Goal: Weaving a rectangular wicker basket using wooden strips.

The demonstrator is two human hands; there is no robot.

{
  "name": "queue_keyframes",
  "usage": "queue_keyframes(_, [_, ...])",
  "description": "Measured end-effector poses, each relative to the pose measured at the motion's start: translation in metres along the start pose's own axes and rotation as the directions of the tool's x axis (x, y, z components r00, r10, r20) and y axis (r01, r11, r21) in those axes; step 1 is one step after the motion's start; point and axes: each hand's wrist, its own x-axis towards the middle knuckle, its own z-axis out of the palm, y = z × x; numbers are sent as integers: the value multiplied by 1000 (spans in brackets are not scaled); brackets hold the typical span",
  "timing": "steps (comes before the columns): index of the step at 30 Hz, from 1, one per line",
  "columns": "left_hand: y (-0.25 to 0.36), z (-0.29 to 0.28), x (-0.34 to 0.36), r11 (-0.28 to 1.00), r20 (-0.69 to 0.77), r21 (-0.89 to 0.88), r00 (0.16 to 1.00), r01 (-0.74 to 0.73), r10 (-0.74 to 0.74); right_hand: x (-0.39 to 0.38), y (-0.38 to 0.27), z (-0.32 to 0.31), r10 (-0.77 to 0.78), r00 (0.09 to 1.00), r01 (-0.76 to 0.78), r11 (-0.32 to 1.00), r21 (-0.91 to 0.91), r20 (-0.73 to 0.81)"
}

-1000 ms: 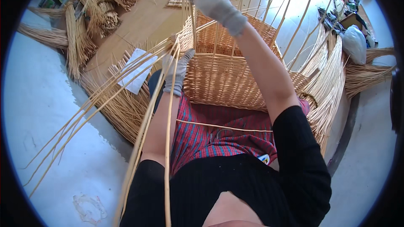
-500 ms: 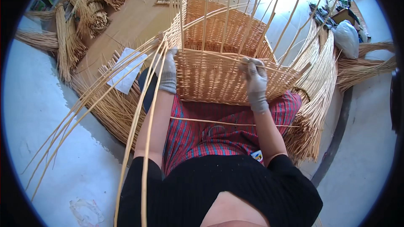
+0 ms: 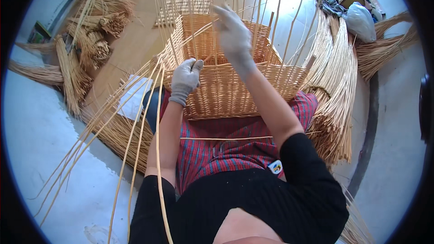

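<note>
A wicker basket [image 3: 244,91] of light brown woven rods rests on my lap, with thin upright stakes rising from its sides. My left hand [image 3: 185,80], in a grey-white glove, is closed at the near rim's left part, pinching a wicker rod [image 3: 208,58] there. My right hand [image 3: 234,38], also gloved, is raised over the basket's near side among the stakes. Its fingers are stretched up and to the left, slightly blurred, and I see nothing held in them. Several long loose rods [image 3: 158,153] trail from the basket's left corner down past my left arm.
Rod bundles lie at the left [image 3: 72,74], along my left knee [image 3: 120,138] and at the right [image 3: 337,95]. Woven panels [image 3: 185,11] lie on the floor beyond the basket. A white plastic bag [image 3: 360,21] sits at far right. One rod [image 3: 226,138] crosses my red striped apron.
My right hand has left the rim's right part and risen to the left over the basket. My left hand has shifted right along the rim. The basket sits lower and more to the left.
</note>
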Motion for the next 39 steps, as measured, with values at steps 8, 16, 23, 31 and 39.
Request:
queue_keyframes(8, [12,-2,-5,998,24,-58,999,32,-30,-56,53,-40,260,965,-237,840,488,21])
queue_keyframes(16, [59,23,5,942,-310,329,934,-70,178,-130,25,-91,360,891,-378,253,891,275])
queue_keyframes(23, [82,67,-13,886,-348,-283,900,-368,263,-128,57,-134,759,646,-669,509,541,84])
queue_keyframes(31, [60,115,1,988,-28,-131,997,-79,76,-21,77,-85,-6,996,27,973,-229,93])
queue_keyframes(39, [100,111,3,906,-169,373,946,-199,277,-146,96,-154,574,818,-445,662,604,-26])
